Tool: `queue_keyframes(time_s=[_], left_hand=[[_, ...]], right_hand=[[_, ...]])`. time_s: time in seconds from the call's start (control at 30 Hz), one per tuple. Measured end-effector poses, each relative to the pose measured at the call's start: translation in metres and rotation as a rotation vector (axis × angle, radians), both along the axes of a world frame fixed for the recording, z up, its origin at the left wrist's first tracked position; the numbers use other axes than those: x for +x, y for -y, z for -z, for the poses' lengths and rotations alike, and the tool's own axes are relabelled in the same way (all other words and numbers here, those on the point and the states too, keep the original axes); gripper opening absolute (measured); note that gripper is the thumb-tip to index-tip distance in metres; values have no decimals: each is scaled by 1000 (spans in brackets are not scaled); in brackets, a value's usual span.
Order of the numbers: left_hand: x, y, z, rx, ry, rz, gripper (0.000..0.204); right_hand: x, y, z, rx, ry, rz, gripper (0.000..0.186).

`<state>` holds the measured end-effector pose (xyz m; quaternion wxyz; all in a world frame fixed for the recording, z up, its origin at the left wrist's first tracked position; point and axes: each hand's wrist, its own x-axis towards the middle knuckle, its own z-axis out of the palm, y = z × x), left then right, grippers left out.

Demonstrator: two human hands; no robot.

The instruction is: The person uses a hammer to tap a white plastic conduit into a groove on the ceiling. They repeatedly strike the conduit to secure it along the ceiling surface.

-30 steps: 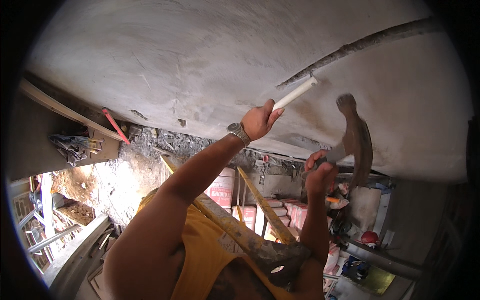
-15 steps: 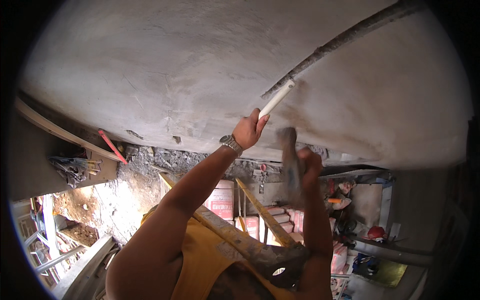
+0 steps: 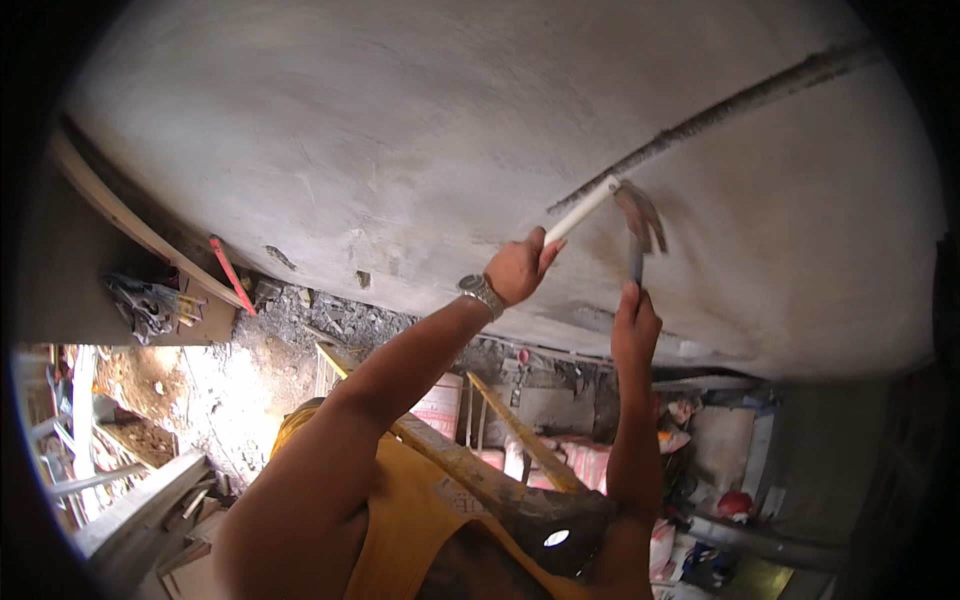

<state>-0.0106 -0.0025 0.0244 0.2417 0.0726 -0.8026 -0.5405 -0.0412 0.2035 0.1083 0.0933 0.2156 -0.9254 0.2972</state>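
My left hand (image 3: 516, 268), with a metal-band wristwatch (image 3: 481, 292) at its wrist, is closed around a short white pipe-like rod (image 3: 582, 212). The rod slants up to the right, its far end close to a dark groove (image 3: 690, 130) cut in the grey plastered wall (image 3: 400, 130). My right hand (image 3: 636, 322) grips a claw hammer (image 3: 640, 222) by its dark handle. The hammer's head is at the rod's upper end; whether they touch, I cannot tell.
Below me, a yellow stepladder (image 3: 525, 430) stands among red-and-white sacks (image 3: 580, 458). Rubble (image 3: 335, 318) lies along the wall's foot. A red bar (image 3: 232, 275) leans at the left. A red helmet (image 3: 735, 503) is at the lower right.
The hammer, blurred and lower before, has come up to the rod's upper end with my right hand. My left hand and the rod appear slightly lower and further right as the view shifts.
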Motion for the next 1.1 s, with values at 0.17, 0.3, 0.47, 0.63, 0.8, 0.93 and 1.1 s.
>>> queue_keyframes(time_s=[0.17, 0.3, 0.47, 0.63, 0.8, 0.93, 1.1], left_hand=[[4, -9, 4, 15, 21, -18, 40], [5, -11, -4, 0, 16, -55, 35], [11, -10, -19, -19, 116, -43, 40], [5, -10, -13, -14, 32, -67, 37], [4, -10, -15, -4, 33, -92, 36], [7, -15, -14, 12, 23, -79, 36], [4, -13, -13, -33, 8, -111, 37]], right_hand=[[14, -18, 9, -91, -220, -145, 37], [4, 23, -15, 149, -67, -23, 39], [13, 7, -10, -407, 217, -117, 47], [-9, 18, 5, 11, -127, -47, 47], [10, 20, -21, -415, 118, -119, 43], [-18, -7, 15, -156, -682, -399, 42], [-2, 20, -14, -226, 139, 44, 44]])
